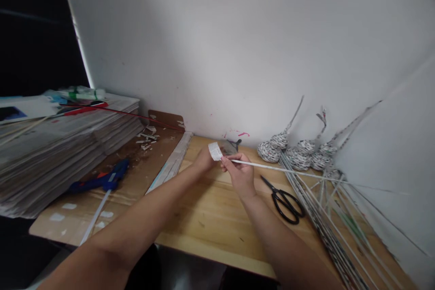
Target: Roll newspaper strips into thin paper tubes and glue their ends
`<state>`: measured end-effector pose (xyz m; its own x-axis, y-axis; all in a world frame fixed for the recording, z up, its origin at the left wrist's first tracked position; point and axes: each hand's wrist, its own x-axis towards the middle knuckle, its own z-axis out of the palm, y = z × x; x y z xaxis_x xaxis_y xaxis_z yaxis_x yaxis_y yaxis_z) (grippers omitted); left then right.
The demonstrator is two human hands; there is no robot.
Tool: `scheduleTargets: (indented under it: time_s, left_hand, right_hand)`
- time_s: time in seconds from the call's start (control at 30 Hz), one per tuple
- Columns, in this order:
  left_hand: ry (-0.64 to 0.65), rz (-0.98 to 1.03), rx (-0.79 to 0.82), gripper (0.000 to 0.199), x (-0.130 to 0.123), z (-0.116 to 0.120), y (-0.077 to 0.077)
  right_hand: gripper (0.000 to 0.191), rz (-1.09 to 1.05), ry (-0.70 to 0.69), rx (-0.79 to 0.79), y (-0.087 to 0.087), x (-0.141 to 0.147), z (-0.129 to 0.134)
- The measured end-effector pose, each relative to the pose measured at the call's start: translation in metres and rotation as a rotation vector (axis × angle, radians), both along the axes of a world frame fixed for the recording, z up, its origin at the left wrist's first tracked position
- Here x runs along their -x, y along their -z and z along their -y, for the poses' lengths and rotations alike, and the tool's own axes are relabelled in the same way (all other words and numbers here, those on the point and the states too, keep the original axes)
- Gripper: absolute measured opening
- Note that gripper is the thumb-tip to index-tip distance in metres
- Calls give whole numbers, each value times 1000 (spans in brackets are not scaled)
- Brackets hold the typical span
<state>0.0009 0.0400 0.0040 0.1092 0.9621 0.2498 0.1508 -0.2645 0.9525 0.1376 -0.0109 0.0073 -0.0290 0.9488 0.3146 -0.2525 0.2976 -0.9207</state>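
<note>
A long, thin white paper tube (265,166) stretches to the right from my right hand (242,176), which pinches it near its left end. At that end a small flat flap of printed paper (215,151) stands loose from the tube. My left hand (204,159) is right behind the flap, and its fingers are mostly hidden there. Behind my hands, near the wall, lies a small greyish item (230,147) that I cannot make out. Black-handled scissors (283,200) rest on the wooden table (207,217), beside my right forearm.
Woven paper gourd shapes (299,157) stand by the wall, their stems pointing up. Several paper tubes (322,231) lie along the right side. On the left are a blue glue gun (110,178), brown cardboard (136,176) with paper scraps, and a tall newspaper stack (78,145).
</note>
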Motion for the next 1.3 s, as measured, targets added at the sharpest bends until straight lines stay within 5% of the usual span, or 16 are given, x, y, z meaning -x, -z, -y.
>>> scheduleTargets:
  time_s: [0.13, 0.27, 0.37, 0.5, 0.7, 0.97, 1.3]
  left_hand:
    - [-19, -20, 65, 10, 24, 11, 8]
    - [153, 11, 161, 9, 21, 24, 6]
    - [339, 330, 318, 30, 10, 33, 5]
    - [404, 771, 427, 41, -1, 41, 15]
    - [240, 926, 434, 25, -12, 45, 25]
    - [49, 827, 422, 22, -14, 47, 21]
    - [-19, 816, 382, 23, -9, 43, 15]
  right_hand:
    - [25, -81, -25, 77, 4, 2, -1]
    - [27, -192, -12, 139, 6, 4, -2]
    - [29, -254, 15, 173, 7, 3, -5]
    - [29, -255, 46, 186, 11, 3, -9]
    - [27, -232, 73, 202, 19, 5, -9]
    - [26, -256, 39, 264, 15, 10, -3]
    - [40, -248, -105, 508, 14, 13, 4]
